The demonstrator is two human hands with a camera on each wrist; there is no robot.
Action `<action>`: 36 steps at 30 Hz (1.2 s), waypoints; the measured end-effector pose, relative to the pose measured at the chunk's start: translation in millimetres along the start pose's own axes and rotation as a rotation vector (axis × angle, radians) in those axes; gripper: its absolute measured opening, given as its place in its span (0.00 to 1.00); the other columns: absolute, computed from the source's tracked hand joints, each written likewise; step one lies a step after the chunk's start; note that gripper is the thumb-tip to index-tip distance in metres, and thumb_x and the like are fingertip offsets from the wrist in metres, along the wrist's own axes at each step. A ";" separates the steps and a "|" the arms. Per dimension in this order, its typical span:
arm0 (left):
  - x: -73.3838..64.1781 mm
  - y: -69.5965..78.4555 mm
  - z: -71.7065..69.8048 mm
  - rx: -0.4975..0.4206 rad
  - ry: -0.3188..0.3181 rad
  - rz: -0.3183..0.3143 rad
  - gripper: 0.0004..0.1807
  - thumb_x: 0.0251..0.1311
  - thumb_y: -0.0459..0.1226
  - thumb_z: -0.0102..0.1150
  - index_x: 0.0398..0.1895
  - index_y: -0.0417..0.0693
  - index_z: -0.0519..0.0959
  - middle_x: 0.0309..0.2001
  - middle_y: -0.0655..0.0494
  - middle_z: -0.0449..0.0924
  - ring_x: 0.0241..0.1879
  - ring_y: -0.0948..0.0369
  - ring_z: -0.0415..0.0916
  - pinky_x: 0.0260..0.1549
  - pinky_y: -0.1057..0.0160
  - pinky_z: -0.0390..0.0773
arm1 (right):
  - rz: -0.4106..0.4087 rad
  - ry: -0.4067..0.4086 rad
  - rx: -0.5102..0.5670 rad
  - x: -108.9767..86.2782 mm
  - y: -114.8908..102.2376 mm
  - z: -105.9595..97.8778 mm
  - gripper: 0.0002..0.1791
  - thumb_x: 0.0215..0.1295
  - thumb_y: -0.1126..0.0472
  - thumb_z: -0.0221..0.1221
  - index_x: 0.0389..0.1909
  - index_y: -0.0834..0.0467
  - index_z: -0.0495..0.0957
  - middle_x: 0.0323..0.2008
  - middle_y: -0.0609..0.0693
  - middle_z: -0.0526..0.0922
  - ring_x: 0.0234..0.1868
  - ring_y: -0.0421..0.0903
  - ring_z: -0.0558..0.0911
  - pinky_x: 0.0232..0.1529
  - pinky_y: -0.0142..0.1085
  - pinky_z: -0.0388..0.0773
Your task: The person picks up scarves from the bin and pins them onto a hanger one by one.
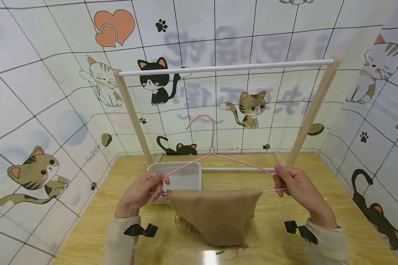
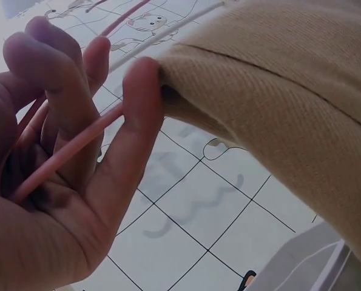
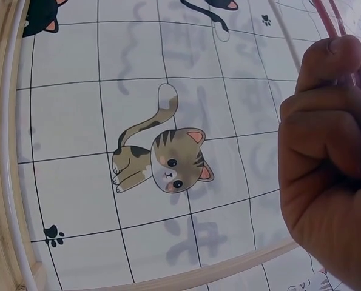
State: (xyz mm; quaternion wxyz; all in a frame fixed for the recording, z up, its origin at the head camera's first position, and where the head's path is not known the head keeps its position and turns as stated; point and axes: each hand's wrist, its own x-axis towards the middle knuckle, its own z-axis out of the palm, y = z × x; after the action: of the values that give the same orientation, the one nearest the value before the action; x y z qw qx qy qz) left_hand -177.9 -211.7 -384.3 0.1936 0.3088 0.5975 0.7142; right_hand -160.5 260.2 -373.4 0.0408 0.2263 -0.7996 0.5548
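A pink clothes hanger (image 1: 238,161) is held up over the table with its hook pointing upward. Draped over its lower bar is a tan fringed scarf (image 1: 215,217), folded and hanging down toward the tabletop. My left hand (image 1: 146,189) grips the hanger's left end; in the left wrist view a fingertip of this hand (image 2: 77,151) touches the bar right beside the scarf's fold. At the opposite end my right hand (image 1: 295,182) pinches the hanger between thumb and fingers. The right wrist view shows that hand (image 3: 332,145) curled round the pink wire.
Behind the hanger stands a wooden rack with a white top rail (image 1: 225,68) and a low white bar (image 1: 235,169). A pale plastic bin (image 1: 200,176) sits behind my left hand on the wooden table (image 1: 96,221). A cat-patterned sheet (image 1: 199,48) encloses the back and sides.
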 end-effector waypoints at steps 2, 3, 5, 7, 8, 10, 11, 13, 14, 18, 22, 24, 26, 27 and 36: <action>0.9 -0.1 0.1 0.015 0.008 0.004 0.19 0.82 0.40 0.41 0.42 0.52 0.85 0.17 0.67 0.76 0.15 0.72 0.72 0.39 0.61 0.87 | 0.010 -0.006 0.001 -0.1 -0.5 -0.5 0.29 0.85 0.58 0.38 0.21 0.61 0.73 0.14 0.51 0.73 0.13 0.56 0.62 0.11 0.38 0.60; 1.3 0.0 0.3 0.021 0.015 -0.001 0.18 0.82 0.40 0.42 0.42 0.52 0.85 0.17 0.67 0.76 0.15 0.73 0.72 0.39 0.61 0.87 | 0.014 -0.007 0.001 -0.2 -0.7 -0.9 0.29 0.86 0.58 0.38 0.21 0.61 0.73 0.14 0.51 0.72 0.14 0.57 0.62 0.11 0.38 0.60; 2.2 0.1 0.0 0.035 0.018 0.005 0.18 0.81 0.39 0.42 0.42 0.51 0.85 0.17 0.68 0.76 0.15 0.73 0.72 0.38 0.61 0.87 | 0.019 -0.009 0.002 -0.5 -0.9 -1.5 0.30 0.86 0.58 0.38 0.21 0.61 0.74 0.14 0.51 0.72 0.13 0.57 0.62 0.11 0.37 0.60; 2.9 0.4 -0.2 0.042 0.020 0.008 0.17 0.81 0.37 0.42 0.42 0.50 0.84 0.17 0.68 0.75 0.15 0.73 0.71 0.39 0.61 0.87 | 0.016 -0.010 0.005 -0.6 -0.8 -2.0 0.30 0.86 0.58 0.38 0.21 0.62 0.74 0.14 0.51 0.72 0.13 0.55 0.62 0.11 0.37 0.60; 3.3 0.8 -0.6 0.047 0.023 0.008 0.17 0.81 0.37 0.42 0.42 0.50 0.84 0.16 0.68 0.75 0.14 0.73 0.71 0.38 0.61 0.87 | 0.015 -0.010 0.009 -0.5 -0.7 -2.1 0.30 0.86 0.58 0.37 0.21 0.61 0.74 0.14 0.52 0.72 0.13 0.55 0.62 0.11 0.37 0.60; 4.1 1.2 -1.4 0.057 0.024 0.012 0.18 0.81 0.35 0.41 0.41 0.49 0.84 0.16 0.68 0.75 0.14 0.73 0.70 0.38 0.61 0.87 | 0.009 -0.012 0.015 -0.2 -0.2 -2.2 0.30 0.86 0.58 0.37 0.21 0.62 0.74 0.14 0.52 0.72 0.13 0.54 0.62 0.11 0.37 0.59; 4.5 1.3 -1.7 0.062 0.022 0.017 0.18 0.81 0.35 0.41 0.41 0.49 0.84 0.16 0.68 0.75 0.14 0.73 0.70 0.38 0.61 0.87 | 0.009 -0.013 0.019 -0.1 0.1 -2.3 0.30 0.86 0.58 0.37 0.21 0.62 0.74 0.14 0.52 0.72 0.13 0.53 0.63 0.11 0.38 0.59; 5.2 1.4 -2.7 0.069 0.019 0.021 0.19 0.81 0.34 0.40 0.42 0.49 0.84 0.17 0.68 0.75 0.13 0.73 0.69 0.38 0.61 0.87 | 0.011 -0.013 0.026 0.3 0.5 -2.3 0.29 0.86 0.58 0.37 0.22 0.63 0.74 0.14 0.51 0.72 0.13 0.50 0.65 0.11 0.39 0.60; 5.5 1.7 -3.0 0.072 0.018 0.022 0.19 0.81 0.33 0.39 0.42 0.49 0.84 0.17 0.68 0.75 0.13 0.73 0.69 0.38 0.61 0.87 | 0.014 -0.014 0.029 0.5 0.7 -2.4 0.29 0.86 0.58 0.37 0.22 0.64 0.74 0.15 0.51 0.72 0.13 0.49 0.67 0.11 0.39 0.60; 6.5 2.5 -3.3 0.068 0.008 0.024 0.19 0.81 0.33 0.39 0.42 0.49 0.84 0.17 0.67 0.76 0.14 0.73 0.70 0.39 0.61 0.87 | 0.033 -0.017 0.045 0.7 0.8 -2.3 0.29 0.86 0.57 0.37 0.25 0.65 0.74 0.16 0.48 0.74 0.15 0.43 0.72 0.12 0.40 0.63; 6.5 3.4 -3.9 0.084 0.006 0.028 0.19 0.80 0.33 0.40 0.42 0.48 0.84 0.16 0.66 0.75 0.14 0.72 0.70 0.38 0.61 0.87 | 0.033 -0.023 0.064 0.9 -0.4 -1.9 0.27 0.86 0.58 0.37 0.26 0.64 0.75 0.17 0.48 0.75 0.15 0.43 0.72 0.11 0.40 0.63; 6.2 3.5 -4.9 0.094 0.003 0.032 0.19 0.80 0.33 0.39 0.42 0.47 0.84 0.15 0.65 0.74 0.14 0.71 0.70 0.38 0.61 0.87 | 0.031 -0.016 0.052 0.9 -0.6 -1.4 0.26 0.85 0.59 0.38 0.27 0.63 0.76 0.18 0.48 0.76 0.15 0.42 0.71 0.11 0.38 0.63; 6.4 2.8 -6.2 0.098 -0.002 0.039 0.19 0.80 0.32 0.39 0.42 0.46 0.84 0.14 0.62 0.73 0.13 0.70 0.69 0.38 0.61 0.87 | 0.025 -0.008 0.032 0.8 -0.8 -1.6 0.26 0.85 0.59 0.38 0.28 0.63 0.77 0.19 0.49 0.78 0.15 0.43 0.70 0.11 0.38 0.63; 6.6 2.5 -6.7 0.094 -0.003 0.037 0.19 0.80 0.32 0.39 0.42 0.46 0.84 0.14 0.61 0.72 0.13 0.70 0.69 0.38 0.60 0.87 | 0.025 -0.003 0.016 0.5 -0.7 -1.9 0.26 0.85 0.59 0.37 0.29 0.63 0.77 0.19 0.49 0.78 0.15 0.43 0.70 0.11 0.38 0.63; 1.6 5.6 -7.1 0.095 0.023 0.043 0.19 0.81 0.33 0.40 0.41 0.49 0.84 0.15 0.64 0.73 0.12 0.67 0.65 0.38 0.60 0.87 | -0.048 0.082 -0.108 -5.3 0.6 -17.0 0.29 0.86 0.58 0.28 0.44 0.66 0.79 0.32 0.44 0.82 0.26 0.45 0.75 0.21 0.38 0.72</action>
State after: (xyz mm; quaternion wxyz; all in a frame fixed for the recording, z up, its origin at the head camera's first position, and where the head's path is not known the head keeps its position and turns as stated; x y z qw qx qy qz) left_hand -183.4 -217.0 -379.2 0.1564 0.3220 0.6264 0.6925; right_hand -159.2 277.4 -369.2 0.0992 0.2199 -0.8203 0.5186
